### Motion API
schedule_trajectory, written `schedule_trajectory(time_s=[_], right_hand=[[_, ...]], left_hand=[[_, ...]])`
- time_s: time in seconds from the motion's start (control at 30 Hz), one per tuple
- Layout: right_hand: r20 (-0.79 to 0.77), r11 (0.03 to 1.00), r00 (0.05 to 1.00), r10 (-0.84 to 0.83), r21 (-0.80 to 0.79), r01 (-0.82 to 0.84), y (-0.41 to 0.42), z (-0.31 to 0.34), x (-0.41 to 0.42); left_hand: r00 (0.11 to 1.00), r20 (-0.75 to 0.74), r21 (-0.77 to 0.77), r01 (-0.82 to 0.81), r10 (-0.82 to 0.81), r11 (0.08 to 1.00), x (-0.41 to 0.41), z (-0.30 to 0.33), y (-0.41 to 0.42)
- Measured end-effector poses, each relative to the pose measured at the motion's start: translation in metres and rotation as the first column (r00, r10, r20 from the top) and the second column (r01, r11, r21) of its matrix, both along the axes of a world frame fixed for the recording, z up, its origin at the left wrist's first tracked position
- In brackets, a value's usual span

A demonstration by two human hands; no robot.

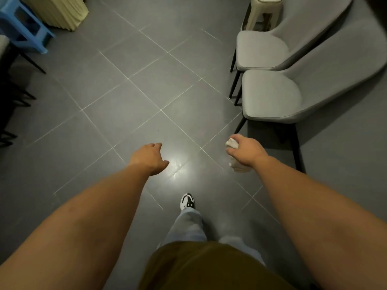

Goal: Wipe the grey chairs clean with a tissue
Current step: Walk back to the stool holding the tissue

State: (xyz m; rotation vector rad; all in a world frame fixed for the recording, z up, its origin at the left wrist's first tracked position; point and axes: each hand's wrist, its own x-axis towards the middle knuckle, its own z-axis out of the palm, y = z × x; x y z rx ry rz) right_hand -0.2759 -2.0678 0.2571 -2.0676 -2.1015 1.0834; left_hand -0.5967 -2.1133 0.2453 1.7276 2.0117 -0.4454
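Both bare forearms reach forward and down over the dark tiled floor (129, 97), entering from the lower corners of the frame. The left hand (149, 158), at centre, is held palm down with its fingers loosely spread and empty, the thumb pointing toward the middle of the frame; it hovers above a bright reflection on the tiles. The right hand (246, 150), right of centre, is also palm down, its fingers curled together around a crumpled white tissue (232, 143) that protrudes from the front of the fist. Below this hand a pale, translucent shape shows, too blurred to identify.

Two grey chairs stand side by side at the upper right, seats facing the left of the frame. The nearer grey chair (272, 97) lies just above the right hand in the frame, its black front leg near the knuckles but apart from them. The farther grey chair (261, 49) stands directly behind it, almost touching. A beige stool (265, 13) stands beyond, at the top edge. A blue plastic stool (23, 26) occupies the upper left corner, beside a pale yellow curtain (60, 11). At bottom centre, a black-and-white shoe (187, 201) is planted on the tiles.
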Motion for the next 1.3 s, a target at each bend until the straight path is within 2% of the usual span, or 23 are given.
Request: schedule_trajectory(time_s=[0.27, 0.57, 0.7, 0.87, 1.07, 1.3], right_hand=[[0.014, 1.000, 1.000, -0.019, 0.007, 0.019, 0.124, 0.007, -0.036], [0.074, 0.992, 0.996, 0.044, 0.114, -0.052, 0.302, 0.003, -0.039], [0.083, 0.991, 0.991, 0.106, 0.075, -0.112, 0.388, -0.008, -0.040], [0.004, 0.990, 0.991, 0.137, 0.038, -0.137, 0.490, -0.003, -0.045], [-0.005, 0.980, 0.980, 0.198, 0.022, -0.198, 0.596, -0.002, -0.071], [0.019, 0.980, 0.980, 0.197, 0.015, -0.197, 0.699, -0.008, -0.098]], left_hand=[[0.996, 0.025, 0.077, 0.088, -0.090, 0.993, -0.038, 0.024, 0.170], [0.993, 0.025, 0.095, 0.111, -0.114, 0.989, -0.046, 0.025, 0.312], [1.000, -0.016, 0.090, 0.011, -0.009, 0.996, -0.060, 0.036, 0.383], [0.995, -0.034, 0.124, -0.091, 0.096, 0.988, -0.062, 0.049, 0.466], [0.999, 0.009, 0.108, -0.042, 0.041, 0.993, -0.045, 0.043, 0.539], [0.999, 0.018, 0.046, -0.042, 0.042, 0.998, -0.084, 0.015, 0.668]])
